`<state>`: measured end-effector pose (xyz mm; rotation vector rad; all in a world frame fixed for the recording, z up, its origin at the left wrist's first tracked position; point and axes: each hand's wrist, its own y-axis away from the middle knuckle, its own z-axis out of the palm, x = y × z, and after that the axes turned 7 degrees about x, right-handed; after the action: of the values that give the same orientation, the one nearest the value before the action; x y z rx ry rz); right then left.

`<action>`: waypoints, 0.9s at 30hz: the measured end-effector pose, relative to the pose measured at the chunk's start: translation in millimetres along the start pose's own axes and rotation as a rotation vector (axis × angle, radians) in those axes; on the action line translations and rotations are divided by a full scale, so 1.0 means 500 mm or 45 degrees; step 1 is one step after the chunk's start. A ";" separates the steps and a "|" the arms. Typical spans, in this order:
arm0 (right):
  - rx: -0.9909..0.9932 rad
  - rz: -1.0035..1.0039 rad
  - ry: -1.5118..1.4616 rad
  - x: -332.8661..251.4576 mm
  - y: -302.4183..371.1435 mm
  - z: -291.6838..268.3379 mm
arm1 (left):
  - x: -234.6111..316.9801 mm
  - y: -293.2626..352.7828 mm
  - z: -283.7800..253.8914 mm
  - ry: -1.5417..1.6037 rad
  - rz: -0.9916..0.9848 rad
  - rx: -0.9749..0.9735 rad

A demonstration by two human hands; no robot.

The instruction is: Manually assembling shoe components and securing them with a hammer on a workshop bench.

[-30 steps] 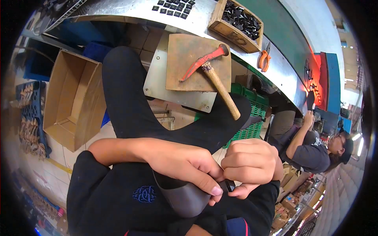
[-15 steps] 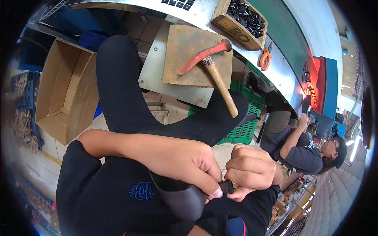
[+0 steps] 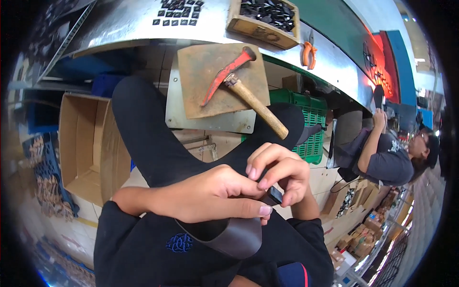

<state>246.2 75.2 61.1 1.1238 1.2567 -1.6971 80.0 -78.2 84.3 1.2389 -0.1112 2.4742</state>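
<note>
A dark leather shoe (image 3: 241,241) with a smooth rounded back and an opening lies across my lap, against my black shirt. My left hand (image 3: 210,193) is closed around it, thumb stretched along the narrow heel end. At that end sits a small black block (image 3: 275,194), which looks like a heel tip. My right hand (image 3: 284,174) curls over this block, thumb and fingertips at its sides. Fingers hide where block and shoe meet. Beyond my hands, a hammer (image 3: 251,98) with a red head and wooden handle rests on a worn brown board (image 3: 191,62).
Small black squares (image 3: 174,22) lie on the metal bench beside a wooden box (image 3: 260,32) of black pieces and orange-handled pliers (image 3: 308,55). A cardboard box (image 3: 83,143) stands left, a green crate (image 3: 313,136) right. Another person (image 3: 389,155) works near a glowing red heater (image 3: 382,71).
My view has shifted, bringing more of the bench into sight. My right hand has moved up and over the block, and its fingers have loosened from a tighter curl.
</note>
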 end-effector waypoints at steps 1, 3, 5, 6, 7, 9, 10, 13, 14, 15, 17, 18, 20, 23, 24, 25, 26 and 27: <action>0.064 0.014 -0.019 0.008 0.008 0.005 | 0.002 0.000 0.002 -0.033 -0.003 0.064; 0.158 0.003 -0.090 0.025 0.015 0.015 | -0.001 0.001 0.006 -0.120 0.026 0.167; 0.229 -0.017 -0.143 0.036 0.015 0.029 | -0.005 -0.004 0.013 -0.136 0.025 0.201; 0.268 -0.012 -0.205 0.041 0.014 0.035 | -0.007 -0.005 0.018 -0.134 0.036 0.256; 0.306 -0.007 -0.269 0.045 0.013 0.041 | -0.010 -0.005 0.022 -0.112 0.067 0.280; 0.317 0.001 -0.302 0.049 0.011 0.045 | -0.009 -0.003 0.024 -0.117 0.036 0.286; 0.315 0.021 -0.340 0.051 0.010 0.045 | -0.009 -0.001 0.024 -0.113 0.014 0.307; 0.350 0.054 -0.382 0.056 0.010 0.052 | -0.014 -0.001 0.028 -0.135 0.054 0.400; 0.379 0.084 -0.405 0.057 0.008 0.055 | -0.018 0.000 0.026 -0.143 0.054 0.404; 0.400 0.093 -0.429 0.057 0.005 0.058 | -0.023 0.000 0.023 -0.097 0.054 0.403; 0.393 0.081 -0.461 0.069 0.004 0.062 | -0.017 0.002 0.024 -0.077 0.035 0.408; 0.389 0.073 -0.488 0.074 0.003 0.063 | -0.018 0.002 0.026 -0.081 0.034 0.412; 0.356 0.055 -0.476 0.077 -0.003 0.061 | -0.025 0.002 0.031 0.053 0.091 0.458; 0.276 0.009 -0.461 0.078 -0.015 0.054 | -0.027 0.005 0.032 0.095 0.080 0.422; 0.226 -0.021 -0.460 0.078 -0.018 0.051 | -0.027 0.005 0.033 0.094 0.081 0.425; 0.199 -0.041 -0.423 0.080 -0.018 0.047 | -0.028 0.005 0.035 0.106 0.077 0.429; 0.187 -0.046 -0.428 0.073 -0.021 0.044 | -0.026 0.007 0.034 0.112 0.079 0.437; 0.318 -0.028 -0.167 0.061 -0.025 0.041 | -0.025 0.009 0.032 0.105 0.087 0.446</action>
<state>219.6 57.0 39.4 1.1227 0.9992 -1.9518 97.2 -89.5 84.5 1.2795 0.3201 2.6801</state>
